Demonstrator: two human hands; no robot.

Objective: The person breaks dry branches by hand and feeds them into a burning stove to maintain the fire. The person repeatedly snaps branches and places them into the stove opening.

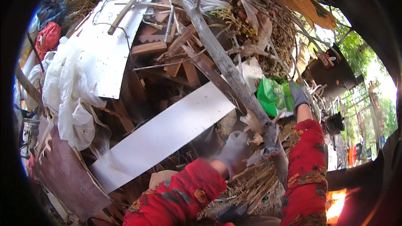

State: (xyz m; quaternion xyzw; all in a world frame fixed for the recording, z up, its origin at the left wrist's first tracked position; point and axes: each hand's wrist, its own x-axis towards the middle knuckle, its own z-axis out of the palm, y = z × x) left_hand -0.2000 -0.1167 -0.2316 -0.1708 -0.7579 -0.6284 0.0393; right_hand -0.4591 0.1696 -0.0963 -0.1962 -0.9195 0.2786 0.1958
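Note:
My left hand [233, 150], in a grey glove, is blurred beside the splintered end of a thick grey branch [216, 50]. Its fingers look curled, but whether anything is in them cannot be made out. My right hand [298, 95], also gloved, reaches forward to the right edge of a green plastic bag [267, 97]. The fingertips are against or partly behind the bag, so their grip is hidden. Left of the branch, a long white board [169, 138] slants across the scrap pile. Dry stalks [257, 191] lie below my left hand.
Broken wood pieces [149, 48] fill the middle. A large white panel [106, 53] and a translucent plastic sheet [72, 97] lie at left, above a brown board [66, 169]. Fire [336, 204] glows at lower right, near my right sleeve. A dark metal container [329, 72] stands at right.

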